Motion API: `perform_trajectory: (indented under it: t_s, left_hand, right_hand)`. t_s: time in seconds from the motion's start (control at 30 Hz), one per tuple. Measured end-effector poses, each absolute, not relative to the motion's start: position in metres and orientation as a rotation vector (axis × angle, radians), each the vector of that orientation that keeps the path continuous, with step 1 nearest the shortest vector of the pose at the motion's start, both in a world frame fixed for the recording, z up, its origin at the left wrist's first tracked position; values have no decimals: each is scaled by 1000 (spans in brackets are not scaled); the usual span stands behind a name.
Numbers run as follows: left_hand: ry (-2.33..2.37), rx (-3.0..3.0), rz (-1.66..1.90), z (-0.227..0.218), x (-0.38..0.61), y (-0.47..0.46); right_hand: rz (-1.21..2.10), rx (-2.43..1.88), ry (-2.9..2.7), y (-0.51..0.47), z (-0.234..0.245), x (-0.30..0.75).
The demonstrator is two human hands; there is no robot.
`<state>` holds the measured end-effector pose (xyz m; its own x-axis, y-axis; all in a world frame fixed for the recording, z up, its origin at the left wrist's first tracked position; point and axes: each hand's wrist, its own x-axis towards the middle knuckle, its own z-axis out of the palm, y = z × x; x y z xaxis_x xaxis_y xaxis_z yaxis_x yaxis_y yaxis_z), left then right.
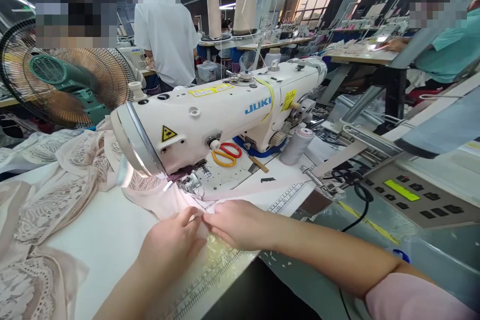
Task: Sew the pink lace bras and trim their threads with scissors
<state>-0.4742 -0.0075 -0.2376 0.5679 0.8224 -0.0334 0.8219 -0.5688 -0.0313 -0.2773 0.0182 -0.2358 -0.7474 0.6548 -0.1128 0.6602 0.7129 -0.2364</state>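
1. Pinching pale pink fabric [168, 202] with fingertips of left hand [170, 240] and right hand [238, 222], closed and nearly touching.
2. Holding fabric directly before needle end of sewing machine [213, 110], near front edge of bench [101, 222].
3. Note lace pieces [56, 200] toward bench's left end.
4. Note grey thread cone [297, 147] near right corner, with red and yellow handle loops [224, 164] beside machine base.

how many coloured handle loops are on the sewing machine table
2. The red loop lies beneath the arm of the sewing machine; the orange loop lies beside it, nearer the right hand. Any behind the machine would be hidden.
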Motion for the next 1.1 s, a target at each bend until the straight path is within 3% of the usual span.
perform_trajectory:
  t_s: [0.27, 0.73, 1.1]
  left_hand:
    - [-1560, -2775, 444, -223, -477, -2]
    - [-1303, -2668, 113, -241, -502, 12]
    - [-1408, -2620, 309, -237, -508, 21]
  right_hand:
    - [-330, 1063, 2885, 17, -238, -277]
    - [-326, 1105, 2784, 32, -226, -298]
    - [-262, 1167, 2506, 39, -217, -324]
